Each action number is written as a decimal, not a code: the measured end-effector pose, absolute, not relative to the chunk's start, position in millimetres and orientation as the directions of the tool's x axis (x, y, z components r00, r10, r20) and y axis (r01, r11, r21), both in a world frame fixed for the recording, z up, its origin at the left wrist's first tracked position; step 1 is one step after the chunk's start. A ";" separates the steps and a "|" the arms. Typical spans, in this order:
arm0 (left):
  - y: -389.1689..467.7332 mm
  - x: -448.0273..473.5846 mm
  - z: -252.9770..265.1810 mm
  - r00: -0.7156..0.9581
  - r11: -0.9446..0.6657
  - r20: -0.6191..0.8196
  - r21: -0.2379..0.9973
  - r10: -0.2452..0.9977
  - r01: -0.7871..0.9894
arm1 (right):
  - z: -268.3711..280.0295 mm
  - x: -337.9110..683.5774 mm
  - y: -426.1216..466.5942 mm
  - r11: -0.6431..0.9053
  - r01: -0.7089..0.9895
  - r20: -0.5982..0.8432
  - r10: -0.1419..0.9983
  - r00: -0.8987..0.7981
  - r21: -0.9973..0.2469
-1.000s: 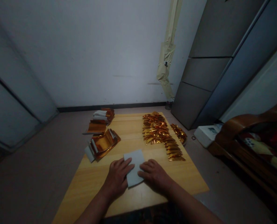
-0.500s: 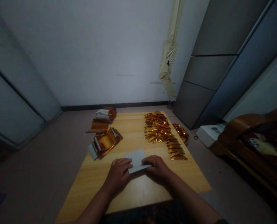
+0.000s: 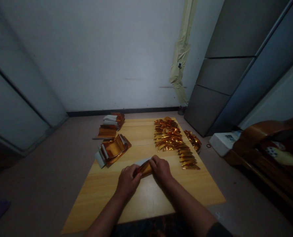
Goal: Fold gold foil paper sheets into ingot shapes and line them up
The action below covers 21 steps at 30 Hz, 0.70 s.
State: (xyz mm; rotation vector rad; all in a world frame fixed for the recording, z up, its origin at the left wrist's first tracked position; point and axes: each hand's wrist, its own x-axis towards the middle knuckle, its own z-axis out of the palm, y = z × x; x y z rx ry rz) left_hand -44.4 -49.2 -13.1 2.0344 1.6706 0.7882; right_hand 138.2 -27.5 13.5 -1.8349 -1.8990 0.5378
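A sheet of gold foil paper (image 3: 146, 168) with a pale back lies partly bent over at the near middle of the wooden table (image 3: 99, 197). Its near part curls up and shows the gold face, while the pale back shows along the far edge. My left hand (image 3: 128, 179) pinches the sheet's left end. At the right end, my right hand (image 3: 161, 169) grips it with the thumb and fingers closed. Left of my hands rests a stack of gold foil sheets (image 3: 114, 148), curved and loosely piled. Rows of folded gold foil pieces (image 3: 168, 135) lie on the right.
Another pile of foil sheets (image 3: 111, 121) sits at the table's far left corner. Beyond the right edge stands a container of folded gold pieces (image 3: 193, 140). A white box (image 3: 222, 144), a wooden armrest (image 3: 267, 135) and a grey fridge (image 3: 218, 75) are to the right.
The sheet lay flat with its pale side up; now its near part is turned over, showing gold. Both hands stay on it, the right one slightly farther forward.
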 end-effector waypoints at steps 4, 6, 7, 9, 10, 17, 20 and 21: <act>-48.3 -40.4 -15.3 0.021 -0.172 0.220 0.692 0.975 0.702 | 15.6 126.3 -23.4 0.053 0.933 0.005 0.998 -0.055 -0.355; -46.8 -40.1 -18.1 0.012 -0.185 0.241 0.710 0.970 0.680 | 14.9 122.8 -21.5 0.052 0.957 -0.027 0.998 -0.062 -0.285; -45.8 -40.2 -20.1 0.003 -0.186 0.250 0.712 0.968 0.677 | 14.2 121.7 -20.5 0.050 0.965 -0.039 0.997 -0.062 -0.259; -43.8 -40.3 -24.9 -0.010 -0.197 0.275 0.713 0.961 0.673 | 12.7 120.8 -18.4 0.044 0.973 -0.051 0.997 -0.057 -0.225; -43.0 -40.2 -27.3 -0.012 -0.206 0.288 0.712 0.958 0.671 | 12.1 120.8 -17.3 0.042 0.975 -0.053 0.997 -0.055 -0.216; -42.2 -39.1 -38.4 -0.012 -0.225 0.322 0.686 0.947 0.692 | 13.1 120.5 -12.5 0.018 0.980 -0.075 0.997 -0.034 -0.200; -43.0 -39.3 -41.9 0.022 -0.249 0.332 0.661 0.943 0.708 | 15.2 119.0 -13.6 0.013 0.981 -0.077 0.997 -0.028 -0.192; -43.2 -39.5 -43.2 0.031 -0.258 0.339 0.652 0.940 0.713 | 15.9 118.7 -14.0 0.015 0.981 -0.075 0.997 -0.030 -0.193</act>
